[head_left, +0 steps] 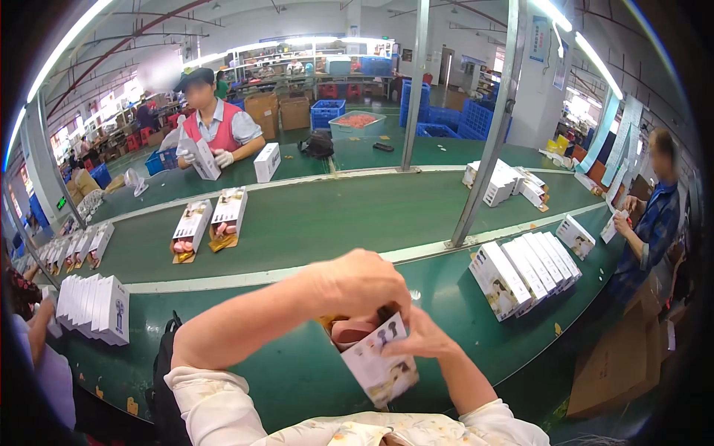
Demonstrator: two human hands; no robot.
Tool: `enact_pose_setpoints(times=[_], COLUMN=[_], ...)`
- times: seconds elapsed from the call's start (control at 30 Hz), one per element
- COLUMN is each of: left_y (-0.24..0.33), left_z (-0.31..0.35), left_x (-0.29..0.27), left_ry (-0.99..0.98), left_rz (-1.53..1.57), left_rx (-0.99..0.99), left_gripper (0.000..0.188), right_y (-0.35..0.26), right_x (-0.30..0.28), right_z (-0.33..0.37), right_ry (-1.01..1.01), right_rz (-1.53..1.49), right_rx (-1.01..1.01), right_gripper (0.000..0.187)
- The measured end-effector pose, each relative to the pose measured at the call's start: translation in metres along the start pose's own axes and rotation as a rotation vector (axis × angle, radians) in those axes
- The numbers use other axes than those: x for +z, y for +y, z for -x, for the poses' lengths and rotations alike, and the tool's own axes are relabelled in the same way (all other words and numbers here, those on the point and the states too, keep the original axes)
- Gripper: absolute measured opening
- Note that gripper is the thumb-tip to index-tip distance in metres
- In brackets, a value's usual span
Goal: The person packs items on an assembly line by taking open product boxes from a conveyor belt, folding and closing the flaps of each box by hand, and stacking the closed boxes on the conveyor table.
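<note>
Right in front of me is a white printed carton [381, 366], tilted, its far end open. A smooth pink object [349, 332] shows inside that opening, beside a bit of golden-yellow lining. My right hand [425, 336] grips the carton by its right side, thumb across the printed face. Over the open end arches my left hand [364, 281], its fingers bent down and closed at a small dark piece [387, 312]. What that piece is cannot be made out, as the fingers partly hide it.
White cartons [498, 286] stand in a row at right, and more [97, 308] at left. Two open cartons [227, 212] lie on the green conveyor belt [320, 215]. A metal post [487, 141] rises beyond my hands. Co-workers handle cartons across the belt and at both sides.
</note>
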State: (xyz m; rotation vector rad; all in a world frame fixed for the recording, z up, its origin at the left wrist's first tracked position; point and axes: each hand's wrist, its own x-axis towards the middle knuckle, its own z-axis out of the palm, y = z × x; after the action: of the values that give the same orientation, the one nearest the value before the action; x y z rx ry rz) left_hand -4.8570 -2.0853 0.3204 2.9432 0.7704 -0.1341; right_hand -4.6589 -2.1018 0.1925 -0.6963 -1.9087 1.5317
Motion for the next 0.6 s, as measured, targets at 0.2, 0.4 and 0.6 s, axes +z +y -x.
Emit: enact_pose_setpoints(times=[0.2,0.4,0.6], left_y=[0.021,0.043,0.059], left_z=[0.052,0.071,0.077], left_x=[0.015,0.042,0.054], left_ry=[0.856,0.969,0.639], left_rz=[-0.023,-0.204,-0.269], left_rx=[-0.124,-0.333,-0.379], left_gripper=[0.028,0.019,0.01], right_y=[0.007,0.004,0.005], right_x=[0.045,0.054,0.067], right_z=[0.006,0.002,0.004], right_ry=[0.235,0.375,0.297], right_rz=[-0.133,0.018,0.082], right_rx=[-0.237,-0.293,-0.294], right_gripper=[0.071,0.073,0.084])
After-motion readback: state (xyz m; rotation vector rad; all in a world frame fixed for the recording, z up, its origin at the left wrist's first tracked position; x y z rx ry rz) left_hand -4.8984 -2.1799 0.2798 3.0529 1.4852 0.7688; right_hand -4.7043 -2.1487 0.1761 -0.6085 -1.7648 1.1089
